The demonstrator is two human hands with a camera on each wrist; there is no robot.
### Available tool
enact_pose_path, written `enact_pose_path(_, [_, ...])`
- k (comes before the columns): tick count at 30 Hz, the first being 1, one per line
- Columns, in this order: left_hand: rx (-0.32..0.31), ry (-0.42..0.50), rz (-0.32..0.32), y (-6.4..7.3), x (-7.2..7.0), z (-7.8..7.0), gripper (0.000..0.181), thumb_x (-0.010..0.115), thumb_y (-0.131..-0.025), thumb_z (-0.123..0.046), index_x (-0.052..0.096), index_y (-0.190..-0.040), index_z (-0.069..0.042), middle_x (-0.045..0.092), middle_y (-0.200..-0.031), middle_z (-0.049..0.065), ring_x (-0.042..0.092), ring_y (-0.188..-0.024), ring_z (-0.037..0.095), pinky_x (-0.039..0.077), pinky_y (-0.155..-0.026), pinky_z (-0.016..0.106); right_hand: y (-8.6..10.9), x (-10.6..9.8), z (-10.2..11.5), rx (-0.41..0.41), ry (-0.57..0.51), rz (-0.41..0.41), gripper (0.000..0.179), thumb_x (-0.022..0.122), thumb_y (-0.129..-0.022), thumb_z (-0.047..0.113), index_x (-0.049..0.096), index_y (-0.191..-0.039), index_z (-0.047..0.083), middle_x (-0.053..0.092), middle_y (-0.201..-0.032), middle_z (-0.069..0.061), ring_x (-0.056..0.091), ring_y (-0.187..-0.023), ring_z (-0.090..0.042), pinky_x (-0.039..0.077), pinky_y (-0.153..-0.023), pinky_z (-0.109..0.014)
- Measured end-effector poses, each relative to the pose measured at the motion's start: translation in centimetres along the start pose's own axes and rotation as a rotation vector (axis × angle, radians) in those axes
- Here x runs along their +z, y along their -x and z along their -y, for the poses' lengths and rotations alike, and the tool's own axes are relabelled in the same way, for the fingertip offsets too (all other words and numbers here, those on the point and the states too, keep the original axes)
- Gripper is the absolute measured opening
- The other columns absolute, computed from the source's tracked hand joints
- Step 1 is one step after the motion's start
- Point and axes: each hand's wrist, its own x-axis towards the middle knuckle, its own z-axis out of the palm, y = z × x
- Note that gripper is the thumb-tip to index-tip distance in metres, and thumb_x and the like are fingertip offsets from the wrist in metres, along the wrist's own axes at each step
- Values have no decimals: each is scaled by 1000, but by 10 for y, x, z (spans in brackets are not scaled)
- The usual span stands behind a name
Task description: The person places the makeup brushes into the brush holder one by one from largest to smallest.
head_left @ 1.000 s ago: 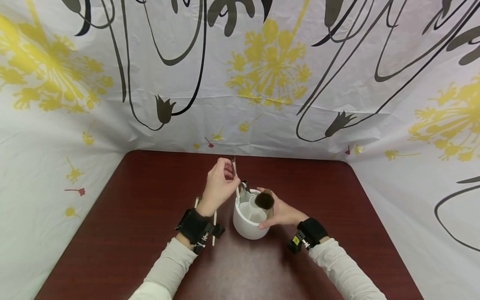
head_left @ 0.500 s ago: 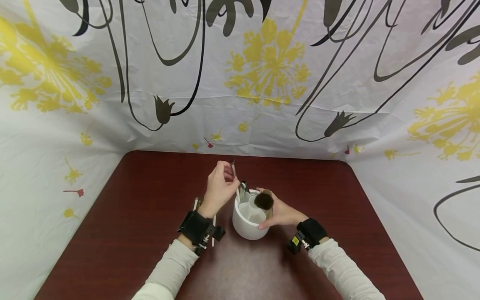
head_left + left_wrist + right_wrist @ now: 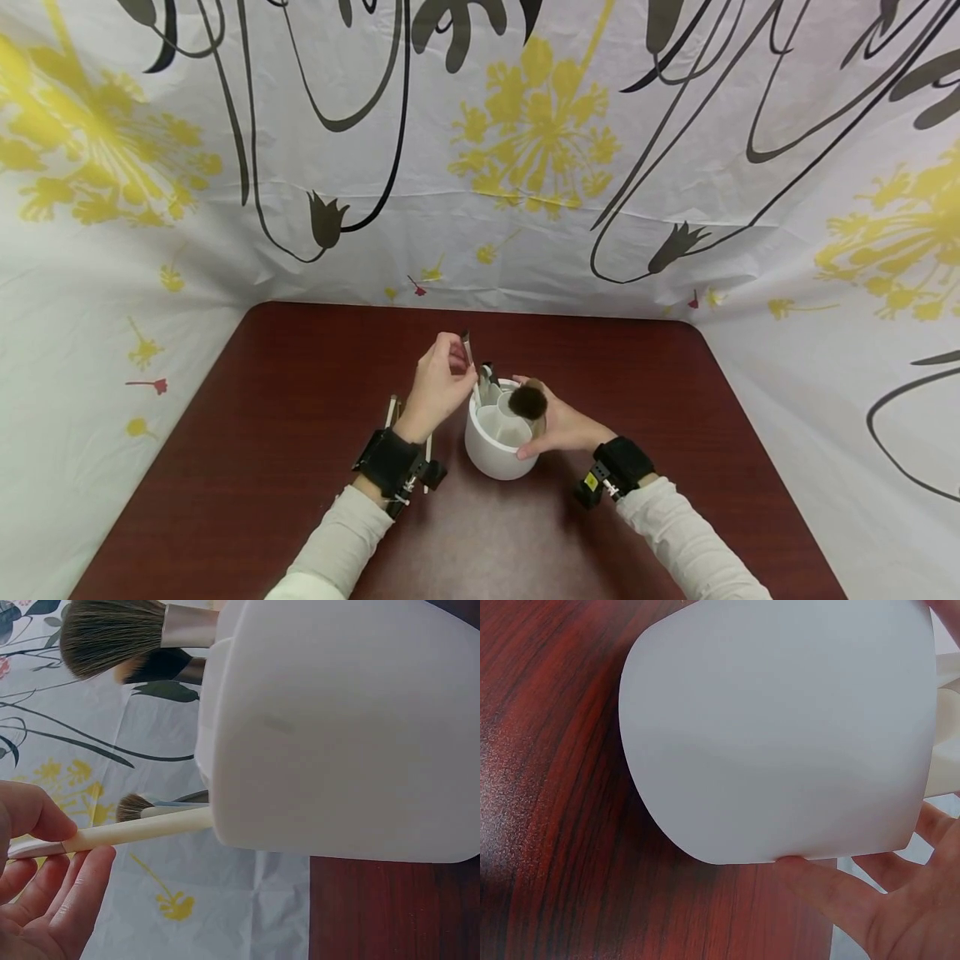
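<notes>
A white round brush holder [image 3: 491,457] with compartments stands on the table. My left hand [image 3: 437,385] pinches a slim makeup brush [image 3: 142,829] near its bristle end; its cream handle points down into the holder's left compartment. With thumb and fingers round the far right side, my right hand [image 3: 566,427] holds the holder. A large dark fluffy brush [image 3: 528,402] sticks up from the holder beside that hand. Other brushes [image 3: 489,373] stand at the holder's back, partly hidden by the left hand.
More slim brushes [image 3: 391,411] lie on the dark red wooden table [image 3: 315,375], partly under the left wrist. One pale handle [image 3: 428,454] shows just right of that wrist. A patterned white cloth [image 3: 375,267] hangs behind the table and at its sides.
My left hand has moved down a little with the makeup brush, so the handle is lower in the holder. My right hand stays on the holder.
</notes>
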Motion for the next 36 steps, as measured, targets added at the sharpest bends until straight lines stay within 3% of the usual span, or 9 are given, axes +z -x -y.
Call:
enact_pose_path(10, [-37,-26,72,11,6,5,29,64,-76,0,47,-99,-5,56,-91,9,62,-80,18,51,-64,20,2,1,14,6,1,10,106,81,-63,9,10,-141,-1,13,-146,-23,22,-131,-32,17,-102,-55])
enact_pose_path(16, [-44,-27,78,14,8,6,28,64,-76,0,47,-98,-5,57,-91,9,62,-81,19,51,-66,21,5,-1,32,22,16,19,104,81,-64,9,11,-140,-3,15,-145,-23,24,-130,-32,19,-101,-54])
enact_pose_path(24, [-65,-29,91,15,12,11,29,64,-75,1,47,-99,-5,57,-90,8,62,-82,19,51,-64,20,6,-1,33,25,31,11,104,81,-64,10,12,-141,-2,19,-144,-19,27,-129,-29,21,-102,-50])
enact_pose_path(36, [-16,-126,123,17,15,16,34,66,-75,0,50,-105,-1,60,-87,9,63,-76,18,51,-64,24,6,-1,32,35,34,4,105,82,-63,11,13,-141,1,21,-144,-18,26,-129,-27,19,-102,-49])
